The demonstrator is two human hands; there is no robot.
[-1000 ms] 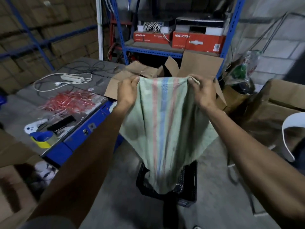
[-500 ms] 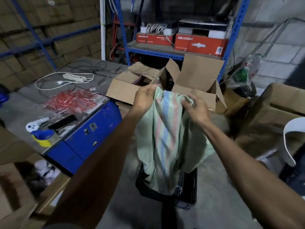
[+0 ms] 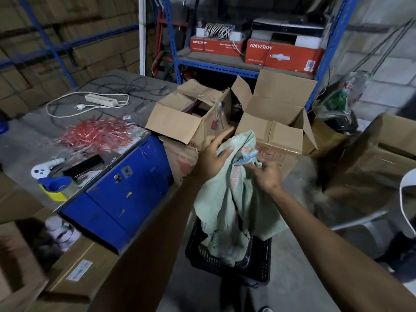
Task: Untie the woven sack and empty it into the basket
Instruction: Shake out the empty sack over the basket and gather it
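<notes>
1. A grey block wall point(image 3: 382, 55) closes the right side.
2. Blue metal shelving point(image 3: 216, 66) at the back carries red boxes point(image 3: 283, 56).
3. A grey worktop point(image 3: 94, 115) on a blue cabinet point(image 3: 117, 194) stands left.
4. Open cardboard boxes point(image 3: 270, 122) sit on the dim concrete floor point(image 3: 292, 289).

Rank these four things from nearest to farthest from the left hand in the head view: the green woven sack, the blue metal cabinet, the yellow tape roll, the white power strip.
From the left hand:
1. Green woven sack: touching it, just to its right.
2. Blue metal cabinet: to the left.
3. White power strip: far upper left on the table.
4. Yellow tape roll: far left, at the table edge.
</notes>
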